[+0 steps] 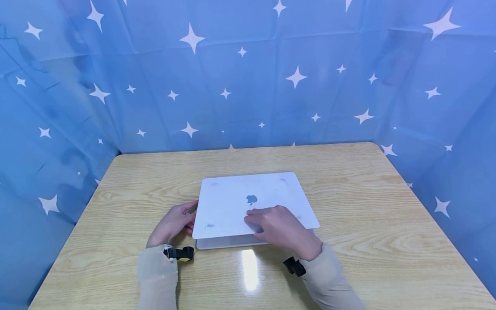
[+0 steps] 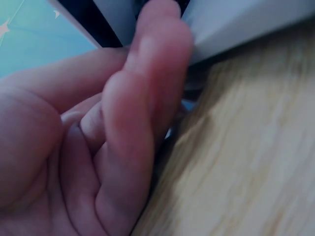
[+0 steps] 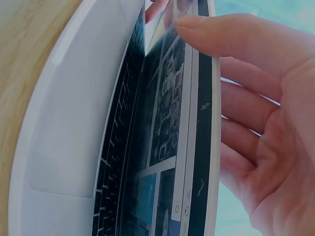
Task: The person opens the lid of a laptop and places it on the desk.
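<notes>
A silver laptop with a dark apple logo lies on the table, its lid partly raised over the base. My right hand grips the lid's front edge. In the right wrist view the thumb lies on the screen side, with the other fingers behind the lid. The lit screen faces the black keyboard. My left hand holds the laptop at its left side. The left wrist view shows curled fingers with fingertips right at the laptop's edge; the lid and base partly hide this contact.
The wooden table extends around the laptop on all sides. A blue curtain with white stars hangs behind the table and along both sides. Black straps with small devices sit at both wrists. Light glares on the tabletop in front of the laptop.
</notes>
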A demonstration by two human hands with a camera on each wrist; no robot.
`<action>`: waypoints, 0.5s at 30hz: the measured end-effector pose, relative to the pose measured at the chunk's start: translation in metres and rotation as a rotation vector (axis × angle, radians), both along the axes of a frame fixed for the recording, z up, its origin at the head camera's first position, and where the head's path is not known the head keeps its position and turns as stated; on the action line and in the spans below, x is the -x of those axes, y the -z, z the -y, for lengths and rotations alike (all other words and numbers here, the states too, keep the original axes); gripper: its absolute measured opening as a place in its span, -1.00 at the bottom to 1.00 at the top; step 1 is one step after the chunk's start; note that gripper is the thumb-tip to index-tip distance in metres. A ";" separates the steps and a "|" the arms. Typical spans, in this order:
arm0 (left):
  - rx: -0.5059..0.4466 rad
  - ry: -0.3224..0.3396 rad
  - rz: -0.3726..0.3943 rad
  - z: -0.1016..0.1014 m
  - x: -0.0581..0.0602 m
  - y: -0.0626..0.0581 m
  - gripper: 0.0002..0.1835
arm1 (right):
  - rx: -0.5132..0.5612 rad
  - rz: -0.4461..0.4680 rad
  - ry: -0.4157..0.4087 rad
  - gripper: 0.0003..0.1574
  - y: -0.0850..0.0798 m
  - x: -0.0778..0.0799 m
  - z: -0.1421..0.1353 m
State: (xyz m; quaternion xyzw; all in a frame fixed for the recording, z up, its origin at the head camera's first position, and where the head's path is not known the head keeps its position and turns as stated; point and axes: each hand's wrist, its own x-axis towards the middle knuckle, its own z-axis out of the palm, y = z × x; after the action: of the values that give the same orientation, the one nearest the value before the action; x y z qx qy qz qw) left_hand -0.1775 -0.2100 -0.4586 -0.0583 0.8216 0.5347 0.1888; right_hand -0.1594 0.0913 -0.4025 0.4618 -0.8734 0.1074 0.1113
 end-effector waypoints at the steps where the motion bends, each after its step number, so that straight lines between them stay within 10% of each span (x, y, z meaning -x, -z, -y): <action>1: -0.001 -0.004 0.003 0.000 0.000 0.000 -0.42 | 0.003 0.001 0.002 -0.77 0.000 0.000 0.000; 15: -0.082 -0.018 0.022 -0.003 -0.007 -0.014 -0.45 | 0.103 0.077 0.036 -0.61 -0.004 -0.001 -0.003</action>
State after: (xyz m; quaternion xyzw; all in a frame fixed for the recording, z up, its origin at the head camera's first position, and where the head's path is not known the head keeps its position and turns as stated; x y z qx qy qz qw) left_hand -0.1701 -0.2074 -0.4447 -0.0638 0.7962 0.5691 0.1953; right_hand -0.1584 0.0940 -0.3984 0.4351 -0.8785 0.1680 0.1030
